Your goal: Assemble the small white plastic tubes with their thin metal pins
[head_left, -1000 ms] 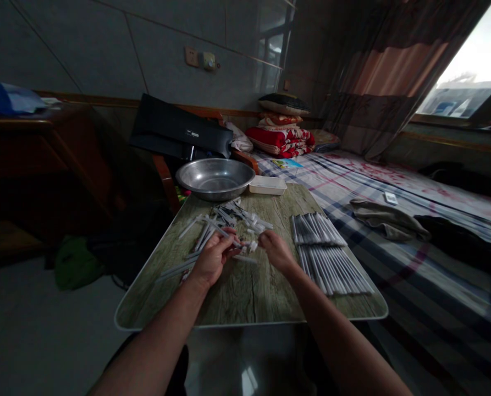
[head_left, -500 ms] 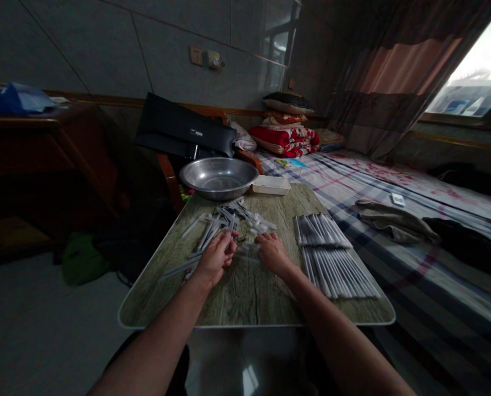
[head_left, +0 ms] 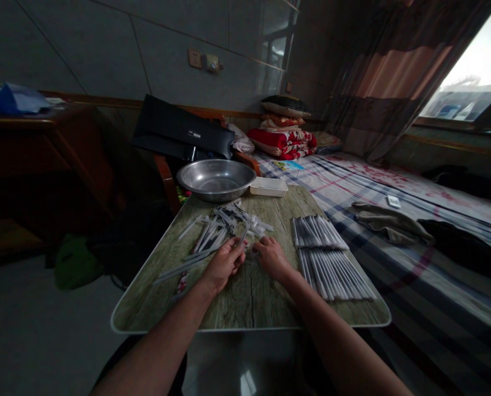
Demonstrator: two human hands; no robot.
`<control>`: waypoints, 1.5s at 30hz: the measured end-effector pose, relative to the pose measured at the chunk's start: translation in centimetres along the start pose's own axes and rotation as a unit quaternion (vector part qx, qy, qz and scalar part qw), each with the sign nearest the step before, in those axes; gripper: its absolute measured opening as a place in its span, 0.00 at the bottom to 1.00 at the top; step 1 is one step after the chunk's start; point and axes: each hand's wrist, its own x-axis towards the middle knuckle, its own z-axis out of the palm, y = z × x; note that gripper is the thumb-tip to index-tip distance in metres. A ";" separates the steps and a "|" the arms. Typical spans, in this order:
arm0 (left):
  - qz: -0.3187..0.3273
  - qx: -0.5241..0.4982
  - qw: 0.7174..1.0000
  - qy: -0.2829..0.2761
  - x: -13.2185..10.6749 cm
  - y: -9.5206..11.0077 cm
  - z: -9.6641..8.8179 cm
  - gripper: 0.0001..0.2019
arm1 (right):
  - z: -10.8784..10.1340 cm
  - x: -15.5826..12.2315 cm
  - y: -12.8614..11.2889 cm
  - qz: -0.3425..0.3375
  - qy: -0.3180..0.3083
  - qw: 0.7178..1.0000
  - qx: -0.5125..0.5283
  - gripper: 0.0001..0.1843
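Stretching over the near part of the tabletop (head_left: 253,308), a person's bare forearms (head_left: 166,338) lead to two hands near its middle. Toward the right edge, pale sticks (head_left: 336,274) lie side by side in two rows, one beyond the other. The left hand (head_left: 225,264) has a narrow grip, thumb and fingers pinched on one thin tube (head_left: 244,233) that points up and away. Just beside it, the right hand (head_left: 272,257) curls its fingers low over the wood; whether its grip holds anything cannot be told, as the fingertips are unclear. Left of the hands and beyond them, loose tubes (head_left: 208,236) lie in a scattered, jumbled pile. At the far end of the tabletop sits a wide metal bowl (head_left: 217,179), with a white tray (head_left: 269,188) just right of it. To the right, a bed (head_left: 327,181) with a striped sheet carries a crumpled cloth (head_left: 387,221) and, farther back, a folded red quilt (head_left: 284,142). Behind everything, a socket (head_left: 194,58) is set in the wall (head_left: 84,44).
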 end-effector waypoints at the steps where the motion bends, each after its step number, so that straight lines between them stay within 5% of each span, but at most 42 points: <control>1: 0.001 0.003 1.000 -0.004 0.0 0.0 0.1 0.19 | -0.1 -0.1 0.0 -0.006 0.000 1.000 -0.003 0.13; 11: 0.060 0.075 0.995 0.000 0.2 0.1 -0.4 0.15 | -1.0 -0.8 0.9 -0.006 0.025 0.995 0.095 0.12; 19: 0.147 0.240 0.960 -0.009 0.2 0.1 -1.4 0.12 | -3.7 -1.3 2.0 0.032 0.136 0.935 0.327 0.12; 33: 0.165 0.370 0.912 -0.066 -0.2 0.3 -1.5 0.16 | -5.5 -2.3 1.3 -0.013 0.111 0.929 0.352 0.12; 39: 0.181 0.410 0.889 -0.091 -0.3 0.6 -1.4 0.16 | -4.6 -2.0 0.5 0.047 0.099 0.865 0.490 0.11; 45: 0.193 0.483 0.846 -0.119 -1.3 1.2 -0.4 0.16 | -3.7 -1.7 -0.6 0.103 0.056 0.760 0.639 0.12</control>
